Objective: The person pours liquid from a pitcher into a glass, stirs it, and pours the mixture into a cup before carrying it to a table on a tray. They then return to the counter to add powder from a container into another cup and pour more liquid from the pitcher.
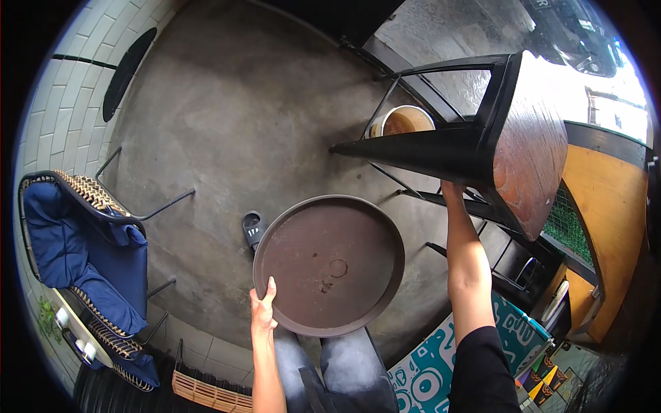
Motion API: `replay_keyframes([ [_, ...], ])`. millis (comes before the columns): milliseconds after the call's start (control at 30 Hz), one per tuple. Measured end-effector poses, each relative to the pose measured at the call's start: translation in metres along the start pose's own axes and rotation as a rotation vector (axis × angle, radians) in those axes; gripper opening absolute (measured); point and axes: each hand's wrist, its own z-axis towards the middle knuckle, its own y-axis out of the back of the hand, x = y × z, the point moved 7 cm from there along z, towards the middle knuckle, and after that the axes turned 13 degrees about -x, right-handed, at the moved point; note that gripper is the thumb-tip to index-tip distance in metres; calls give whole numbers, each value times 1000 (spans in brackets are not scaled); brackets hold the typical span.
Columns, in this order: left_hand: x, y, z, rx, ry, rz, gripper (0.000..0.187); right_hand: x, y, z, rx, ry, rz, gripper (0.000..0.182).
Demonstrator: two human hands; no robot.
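A round brown serving tray [330,268] is in front of my legs, its flat inside facing up with a few dark marks on it. My left hand [263,310] grips the tray's left rim, thumb over the edge. My right hand [451,187] reaches out to a small table with a wooden top [530,151] and a black metal frame [413,153]. Its fingers are hidden behind that frame, so I cannot see whether they hold it. Beyond the frame, on the floor, stands a white bucket [373,129] with something brownish inside.
A chair with blue cushions [89,241] stands at left by a white tiled wall [76,103]. My foot wears a black sandal [254,226] on the grey concrete floor [227,117]. A teal patterned panel [427,365] and an orange wooden surface [606,227] are at right.
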Motion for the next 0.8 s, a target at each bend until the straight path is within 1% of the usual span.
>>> replay_keyframes([
  [33,-1,1,-1,6,-1,9,48,-7,0,-1,-53,9,1,41],
  [167,-8,-2,-7,0,-3,33,51,-32,-14,7,-46,-153,87,32],
  [200,-12,-2,-8,-19,-47,27,40,-41,-19,9,-39,-217,146,30],
  [233,-14,-2,-9,-37,-92,21,33,-49,-25,9,-31,-305,226,28],
  [267,-13,-1,-9,-34,-91,18,33,-57,-31,8,-11,-420,348,26],
  [300,-13,2,-7,-43,-102,27,33,-65,-37,3,25,-584,528,24],
  [367,-12,7,-7,-50,-116,43,33,-76,-51,-17,103,-932,949,21],
  [400,-12,8,-8,-70,-116,47,32,-71,-52,-35,142,-1119,1171,20],
  [433,-13,10,-7,-88,-118,50,32,-66,-47,-42,134,-1119,1177,20],
  [467,-10,15,-3,-81,-124,54,32,-48,-42,-61,178,-1231,1341,16],
  [500,-3,22,3,-70,-77,38,42,-27,-35,-80,224,-1339,1507,17],
  [533,1,26,7,-58,-30,25,58,-13,-23,-91,214,-1337,1515,17],
  [567,-4,26,6,-50,-34,34,58,5,-10,-105,243,-1338,1522,19],
  [633,-12,31,4,-174,-26,33,59,33,16,-136,292,-1352,1489,22],
  [667,-17,33,6,-162,-33,42,59,44,30,-152,311,-1362,1449,25],
  [733,-30,33,12,-79,-50,90,71,66,68,-185,286,-1405,1312,27],
  [767,-39,32,9,-59,-62,100,71,80,89,-196,308,-1352,1316,28],
  [800,-50,33,7,-86,-67,129,72,94,109,-208,329,-1294,1323,29],
])
